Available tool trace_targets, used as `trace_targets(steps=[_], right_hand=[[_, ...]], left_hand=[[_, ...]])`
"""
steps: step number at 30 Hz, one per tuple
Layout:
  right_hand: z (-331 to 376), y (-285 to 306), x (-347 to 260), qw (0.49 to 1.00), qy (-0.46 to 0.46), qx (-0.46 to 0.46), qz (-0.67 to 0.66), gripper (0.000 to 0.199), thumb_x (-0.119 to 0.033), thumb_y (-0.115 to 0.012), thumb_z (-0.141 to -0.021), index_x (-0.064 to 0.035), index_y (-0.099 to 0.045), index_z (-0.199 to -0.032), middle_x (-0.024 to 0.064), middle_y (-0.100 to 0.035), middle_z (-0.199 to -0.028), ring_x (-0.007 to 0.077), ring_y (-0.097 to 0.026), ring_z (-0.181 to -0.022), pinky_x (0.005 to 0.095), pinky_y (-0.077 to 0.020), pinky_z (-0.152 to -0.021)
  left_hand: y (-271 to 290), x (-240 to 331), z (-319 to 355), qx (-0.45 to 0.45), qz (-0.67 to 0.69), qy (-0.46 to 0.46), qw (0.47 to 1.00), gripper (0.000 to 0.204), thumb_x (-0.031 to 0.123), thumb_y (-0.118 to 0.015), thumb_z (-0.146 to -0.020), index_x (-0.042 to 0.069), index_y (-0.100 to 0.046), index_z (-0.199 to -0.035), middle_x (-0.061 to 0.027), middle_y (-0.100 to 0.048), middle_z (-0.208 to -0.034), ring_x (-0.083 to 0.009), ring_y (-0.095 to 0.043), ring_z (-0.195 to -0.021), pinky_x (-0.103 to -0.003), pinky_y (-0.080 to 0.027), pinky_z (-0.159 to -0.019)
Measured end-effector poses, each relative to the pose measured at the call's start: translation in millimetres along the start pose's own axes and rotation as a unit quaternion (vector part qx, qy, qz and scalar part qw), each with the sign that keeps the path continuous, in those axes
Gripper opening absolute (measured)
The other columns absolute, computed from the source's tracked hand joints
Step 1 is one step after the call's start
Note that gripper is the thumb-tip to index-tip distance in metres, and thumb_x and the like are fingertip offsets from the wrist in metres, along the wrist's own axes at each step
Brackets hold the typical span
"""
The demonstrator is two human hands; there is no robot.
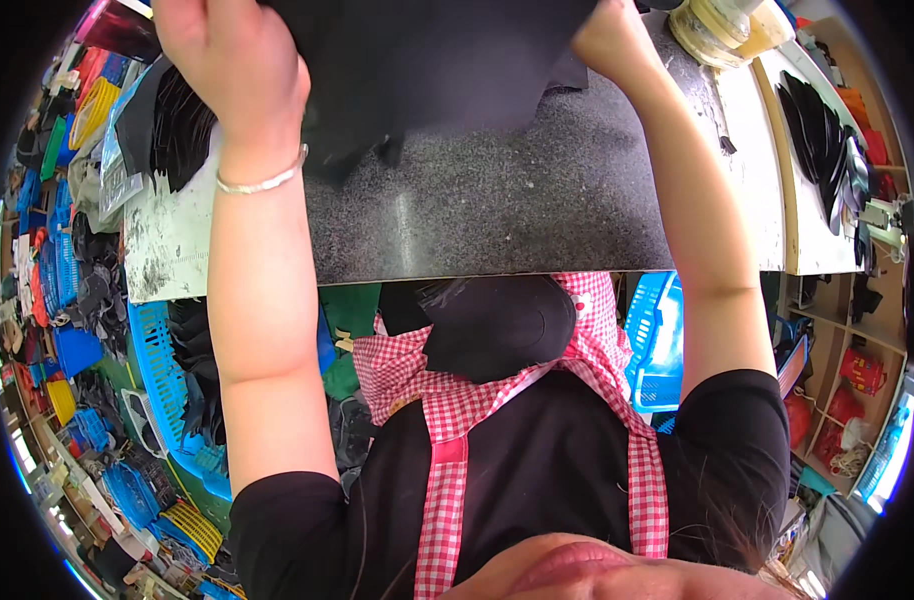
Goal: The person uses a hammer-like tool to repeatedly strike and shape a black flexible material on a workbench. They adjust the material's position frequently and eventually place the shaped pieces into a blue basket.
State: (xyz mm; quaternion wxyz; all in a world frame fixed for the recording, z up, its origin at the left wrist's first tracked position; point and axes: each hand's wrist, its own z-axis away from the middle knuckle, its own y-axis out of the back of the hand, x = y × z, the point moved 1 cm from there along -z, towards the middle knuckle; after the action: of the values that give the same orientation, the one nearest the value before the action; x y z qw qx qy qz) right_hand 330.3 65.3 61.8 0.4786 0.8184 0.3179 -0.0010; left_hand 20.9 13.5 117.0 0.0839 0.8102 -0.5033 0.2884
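Bright, even light; strong fisheye warping.

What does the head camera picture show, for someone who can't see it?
Two bare hands, left hand and right hand, grip a black sheet of material over a speckled grey worktable. The person wears a red checked apron; blue baskets sit below.

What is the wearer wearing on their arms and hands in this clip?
Both forearms are bare, with short black sleeves ending above the elbows. The left hand has a thin silver bangle at the wrist. The right hand shows no glove or jewellery.
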Motion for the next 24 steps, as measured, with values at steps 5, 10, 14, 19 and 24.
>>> trace_targets(steps=[5,10,14,19,24], right_hand=[[-12.1,42.3,-44.7,0.994,-0.01,0.036,-0.103,0.02,-0.013,-0.072,-0.094,0.0049,-0.067,-0.103,0.0252,-0.071,-0.096,0.0441,-0.07,-0.091,0.0491,-0.0537,-0.08],[-6.1,30.2,-68.0,0.985,-0.019,-0.03,-0.169,0.021,-0.013,-0.074,-0.095,0.0032,-0.064,-0.105,0.0237,-0.07,-0.092,0.0413,-0.07,-0.087,0.0458,-0.0537,-0.077],[6.5,-28.1,-74.9,0.988,0.038,-0.082,-0.125,0.035,-0.041,-0.07,-0.097,-0.0066,-0.077,-0.097,0.0182,-0.076,-0.091,0.04,-0.075,-0.088,0.0518,-0.0606,-0.079],[20.9,-48.7,-111.8,0.972,0.116,-0.202,-0.015,0.031,-0.03,-0.062,-0.103,-0.0033,-0.057,-0.118,0.0172,-0.075,-0.082,0.0384,-0.076,-0.08,0.0487,-0.0615,-0.069],[12.9,-43.6,-139.9,0.962,0.121,-0.242,0.025,0.019,-0.019,-0.059,-0.102,-0.0016,-0.054,-0.11,0.0175,-0.076,-0.083,0.0368,-0.078,-0.079,0.0487,-0.0623,-0.066]], left_hand=[[13.8,-29.6,-49.2,-0.126,0.14,0.123,0.974,0.02,0.022,-0.055,-0.11,0.002,-0.06,-0.114,-0.0063,-0.056,-0.097,-0.0158,-0.052,-0.079,-0.03,-0.04,-0.077],[35.4,-158.9,-15.4,-0.107,0.716,0.289,0.626,0.022,0.024,-0.056,-0.108,0.003,-0.062,-0.108,-0.0056,-0.056,-0.084,-0.0143,-0.047,-0.064,-0.03,-0.038,-0.067],[73.9,-154.1,37.1,-0.062,0.691,0.316,0.647,0.029,0.025,-0.055,-0.106,0.0,-0.065,-0.115,-0.009,-0.058,-0.083,-0.0157,-0.047,-0.061,-0.032,-0.037,-0.064],[113.8,-121.9,50.1,-0.079,0.615,0.315,0.718,0.037,0.024,-0.052,-0.108,-0.002,-0.063,-0.132,-0.0109,-0.055,-0.086,-0.0177,-0.049,-0.067,-0.033,-0.039,-0.066],[154.6,-71.6,-1.5,-0.022,0.687,0.305,0.659,0.028,0.02,-0.054,-0.104,0.004,-0.065,-0.123,-0.0026,-0.051,-0.073,-0.0152,-0.042,-0.056,-0.032,-0.037,-0.061]])
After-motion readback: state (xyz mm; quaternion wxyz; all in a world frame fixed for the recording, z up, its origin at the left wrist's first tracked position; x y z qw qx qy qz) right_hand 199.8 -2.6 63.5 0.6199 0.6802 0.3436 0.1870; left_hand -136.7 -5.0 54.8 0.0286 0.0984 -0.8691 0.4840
